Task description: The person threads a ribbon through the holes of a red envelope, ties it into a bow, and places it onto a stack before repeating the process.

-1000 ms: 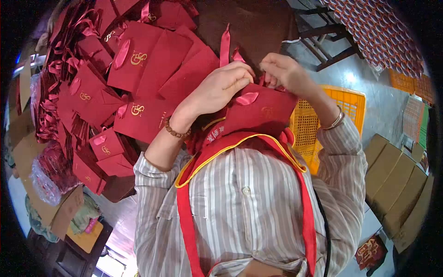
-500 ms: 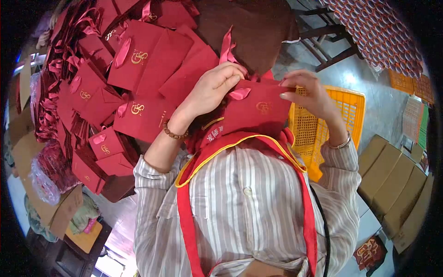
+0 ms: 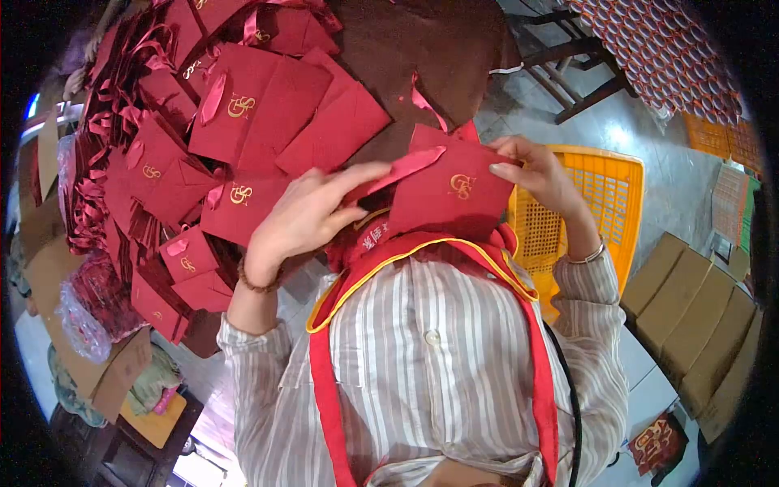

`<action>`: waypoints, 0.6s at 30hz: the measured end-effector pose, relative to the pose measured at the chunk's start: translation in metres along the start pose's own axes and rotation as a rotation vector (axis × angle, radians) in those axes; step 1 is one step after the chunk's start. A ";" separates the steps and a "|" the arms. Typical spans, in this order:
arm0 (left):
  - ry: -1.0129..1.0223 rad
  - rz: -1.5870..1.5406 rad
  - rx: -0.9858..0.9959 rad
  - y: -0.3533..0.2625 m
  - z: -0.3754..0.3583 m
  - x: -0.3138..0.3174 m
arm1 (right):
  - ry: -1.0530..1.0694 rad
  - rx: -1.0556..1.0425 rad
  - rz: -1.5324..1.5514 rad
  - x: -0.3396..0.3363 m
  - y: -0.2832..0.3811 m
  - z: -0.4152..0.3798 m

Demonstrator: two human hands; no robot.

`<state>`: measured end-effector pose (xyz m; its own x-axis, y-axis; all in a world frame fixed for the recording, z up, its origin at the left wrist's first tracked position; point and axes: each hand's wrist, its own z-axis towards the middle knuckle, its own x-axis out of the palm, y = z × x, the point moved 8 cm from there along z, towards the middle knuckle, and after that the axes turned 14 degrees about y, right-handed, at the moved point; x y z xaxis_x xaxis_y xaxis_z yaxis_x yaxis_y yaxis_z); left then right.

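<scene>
A red paper gift bag (image 3: 438,195) with a gold printed logo sits upright in front of my chest. My right hand (image 3: 535,170) pinches its upper right corner between thumb and fingers. From the bag's upper edge a pink-red satin ribbon (image 3: 414,165) runs taut to my left hand (image 3: 312,211), which is left of the bag. The ribbon passes in among the left fingers; their exact grip on it is partly hidden. Another ribbon end (image 3: 420,96) stands up behind the bag. Below it is my red apron (image 3: 422,242) with yellow trim.
Many similar red bags (image 3: 260,105) with ribbons are heaped on the brown-covered table (image 3: 430,40) to the left. At right stand a yellow plastic crate (image 3: 621,195) and cardboard boxes (image 3: 690,300). A dark wooden stool (image 3: 576,65) is farther back.
My left hand has moved left and down from the bag's top, drawing the ribbon out straight. The bag has tilted slightly; my right hand stays at its corner.
</scene>
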<state>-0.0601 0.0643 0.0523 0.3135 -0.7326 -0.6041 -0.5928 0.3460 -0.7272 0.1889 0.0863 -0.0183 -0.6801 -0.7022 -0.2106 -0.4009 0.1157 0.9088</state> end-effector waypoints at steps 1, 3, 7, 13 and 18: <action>0.005 0.000 0.001 0.001 -0.009 -0.002 | -0.038 -0.041 0.004 -0.001 -0.001 -0.001; 0.150 -0.390 0.052 0.004 -0.025 0.003 | -0.052 -0.056 0.035 0.000 -0.003 -0.001; 0.070 -1.119 0.292 -0.007 -0.037 0.006 | -0.017 0.020 0.378 0.009 -0.012 0.008; -0.240 -0.453 0.254 -0.034 -0.018 -0.006 | -0.011 -0.054 0.086 0.012 0.025 0.016; -0.592 -0.141 0.309 -0.042 -0.042 -0.031 | 0.040 -0.192 -0.163 0.022 0.053 0.037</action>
<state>-0.0767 0.0480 0.1153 0.7771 -0.3696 -0.5095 -0.3049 0.4871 -0.8184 0.1299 0.1028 0.0114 -0.5897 -0.7284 -0.3489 -0.3770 -0.1338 0.9165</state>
